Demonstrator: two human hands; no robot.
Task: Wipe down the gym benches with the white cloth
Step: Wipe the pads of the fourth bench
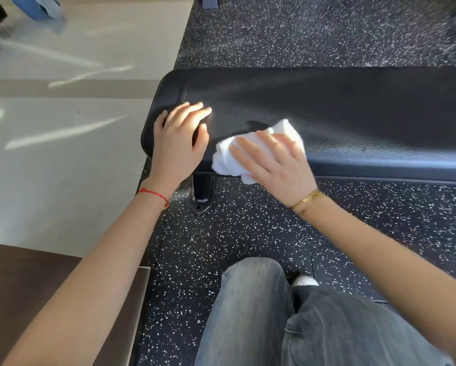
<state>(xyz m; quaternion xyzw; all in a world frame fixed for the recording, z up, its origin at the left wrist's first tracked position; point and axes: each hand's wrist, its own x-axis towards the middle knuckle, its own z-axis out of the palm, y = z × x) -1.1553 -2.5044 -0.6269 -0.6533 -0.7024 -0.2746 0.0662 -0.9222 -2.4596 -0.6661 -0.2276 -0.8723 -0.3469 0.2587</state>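
- Nearest the camera: jeans-clad legs (287, 320) and the toe of a white shoe (304, 280), on black rubber floor (221, 247) flecked with white.
- Lower left corner of view: brown wooden ledge (37, 281), partly hidden by the left forearm.
- Left wrist carries a red string bracelet (153, 193); right wrist a gold bracelet (307, 198).
- Surface support: black metal leg (202, 192) bolted to the floor below the near edge, between the two wrists.
- Right hand (271, 165): fingers spread flat, pressing the white cloth (231, 157) onto the black padded surface (353, 109). Cloth bunched, lying at the near edge close to the left end, part of it hanging over that edge.
- Left hand (180, 138): open, holding nothing, palm down on the near left corner of the surface, fingers reaching onto the top, thumb just beside the cloth.
- Sun patch falls across the left fingers.
- Beyond the left end: pale smooth floor (76, 75) with light streaks.
- Far top left: blurred blue and red items, not identifiable.
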